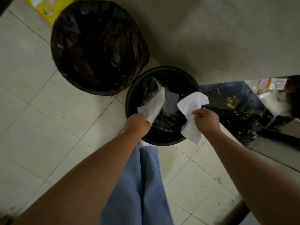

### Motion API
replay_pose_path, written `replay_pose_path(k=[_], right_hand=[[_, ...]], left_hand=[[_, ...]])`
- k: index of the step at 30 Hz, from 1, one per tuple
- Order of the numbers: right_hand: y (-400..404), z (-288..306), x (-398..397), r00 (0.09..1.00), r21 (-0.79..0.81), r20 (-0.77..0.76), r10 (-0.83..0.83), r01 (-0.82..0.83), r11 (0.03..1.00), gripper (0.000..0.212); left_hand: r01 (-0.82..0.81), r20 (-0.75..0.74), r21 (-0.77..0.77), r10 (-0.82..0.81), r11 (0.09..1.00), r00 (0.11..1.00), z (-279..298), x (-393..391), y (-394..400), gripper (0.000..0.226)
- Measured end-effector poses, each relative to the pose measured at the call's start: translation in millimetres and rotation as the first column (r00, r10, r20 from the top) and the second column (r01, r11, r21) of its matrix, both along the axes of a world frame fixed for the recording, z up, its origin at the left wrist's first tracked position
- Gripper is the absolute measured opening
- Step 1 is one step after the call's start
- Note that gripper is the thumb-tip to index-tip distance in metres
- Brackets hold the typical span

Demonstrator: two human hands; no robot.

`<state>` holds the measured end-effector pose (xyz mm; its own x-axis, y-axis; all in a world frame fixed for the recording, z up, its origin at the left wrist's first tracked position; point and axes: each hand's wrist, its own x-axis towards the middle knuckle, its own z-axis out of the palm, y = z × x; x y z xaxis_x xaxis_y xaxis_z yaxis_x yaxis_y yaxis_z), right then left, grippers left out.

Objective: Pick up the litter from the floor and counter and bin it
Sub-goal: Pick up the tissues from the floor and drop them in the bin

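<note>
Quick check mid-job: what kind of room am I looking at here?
Probably a kitchen or a shop's back area, though that is uncertain: pale tiled floor, a grey counter overhead, and two black bins side by side, a large bag-lined bin and a small plastic bin.

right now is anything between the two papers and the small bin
Nothing visible. The left hand holds its white paper over the small black bin; the right hand's paper hangs over its right rim.

Matt white paper sheets point(154, 103), glossy plastic bin liner point(97, 46), smooth floor tiles point(32, 127), blue cloth trousers point(142, 184).
</note>
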<state>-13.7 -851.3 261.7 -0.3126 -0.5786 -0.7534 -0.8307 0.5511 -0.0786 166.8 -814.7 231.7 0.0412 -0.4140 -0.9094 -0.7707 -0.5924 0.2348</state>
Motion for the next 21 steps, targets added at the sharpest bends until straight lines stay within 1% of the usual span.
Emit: replay_pose_path(k=[2, 4, 6, 8, 12, 14, 15, 19, 21], right_hand=[[1.0, -28.5, 4.7, 0.991, 0.154, 0.07, 0.113, -0.123, 0.98, 0.038], [4.9, -47.8, 13.7, 0.969, 0.263, 0.136, 0.204, -0.234, 0.936, 0.042], [8.5, -51.4, 23.6, 0.957, 0.279, 0.133, 0.257, -0.285, 0.917, 0.042], [13.3, -40.8, 34.2, 0.95, 0.235, 0.106, 0.295, -0.312, 0.92, 0.041], [23.7, 1.2, 67.4, 0.904, 0.195, 0.131, 0.406, -0.425, 0.884, 0.039], [26.6, 23.9, 95.4, 0.872, 0.117, 0.136, 0.471, -0.486, 0.866, 0.04], [26.6, 34.9, 113.3, 0.842, 0.075, 0.138, 0.522, -0.535, 0.842, 0.041], [21.2, 79.8, 208.5, 0.671, -0.076, 0.12, 0.732, -0.728, 0.681, 0.042], [19.1, 97.7, 265.5, 0.559, -0.159, 0.098, 0.824, -0.808, 0.567, 0.047]], left_hand=[[0.131, 0.018, 0.019, -0.131, 0.991, 0.991, -18.3, -2.1, 5.8, 0.035], [0.255, 0.016, -0.01, -0.255, 0.967, 0.967, -30.0, -2.0, 10.1, 0.038], [0.311, 0.007, -0.059, -0.311, 0.948, 0.95, -32.8, 0.3, 12.8, 0.04], [0.316, 0.008, -0.121, -0.317, 0.941, 0.948, -23.4, 8.4, 16.6, 0.039], [0.285, 0.056, -0.203, -0.279, 0.937, 0.959, 17.9, 49.4, 25.5, 0.041], [0.255, 0.136, -0.229, -0.229, 0.939, 0.964, 43.9, 83.2, 32.3, 0.047], [0.236, 0.186, -0.246, -0.193, 0.94, 0.963, 57.6, 102.6, 37.0, 0.049], [0.136, 0.371, -0.29, -0.02, 0.947, 0.929, 109.3, 189.5, 63.0, 0.054], [0.086, 0.441, -0.303, 0.06, 0.949, 0.895, 126.5, 235.2, 78.5, 0.055]])
